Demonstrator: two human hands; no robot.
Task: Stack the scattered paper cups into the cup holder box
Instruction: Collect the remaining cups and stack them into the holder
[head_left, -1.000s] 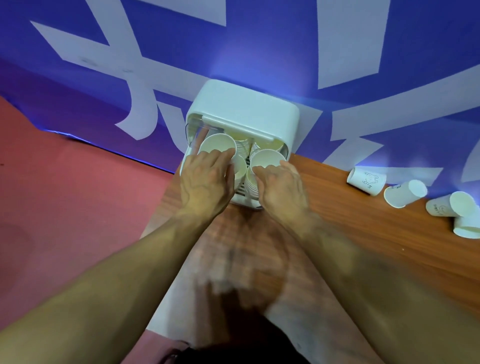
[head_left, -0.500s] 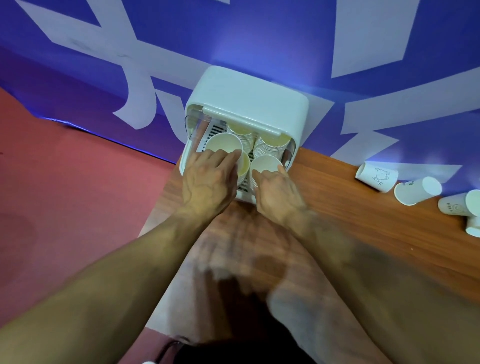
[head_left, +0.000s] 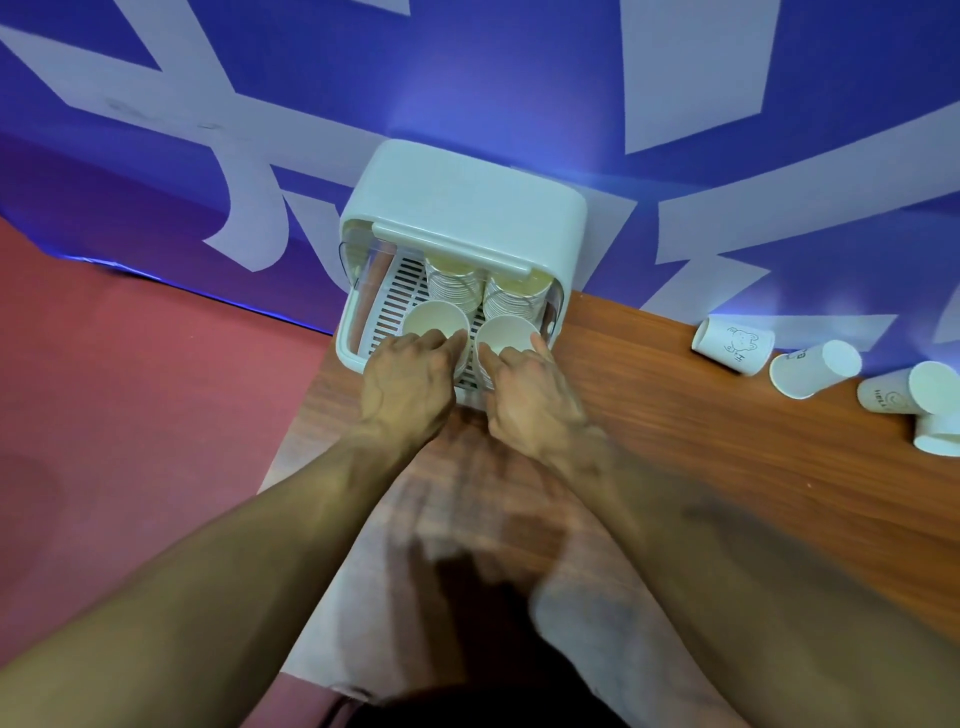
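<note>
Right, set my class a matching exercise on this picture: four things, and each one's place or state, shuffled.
1 white plastic cup holder box
2 left hand
3 right hand
4 bear-printed white paper cup

a lies on its side on the brown wooden table
b holds the front-right paper cup
c stands against the blue banner
d holds the front-left paper cup

Pairs: 1-c, 2-d, 3-b, 4-a

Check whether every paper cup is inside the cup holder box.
No, loose paper cups lie on the wooden table, right of the cup holder box.
</note>
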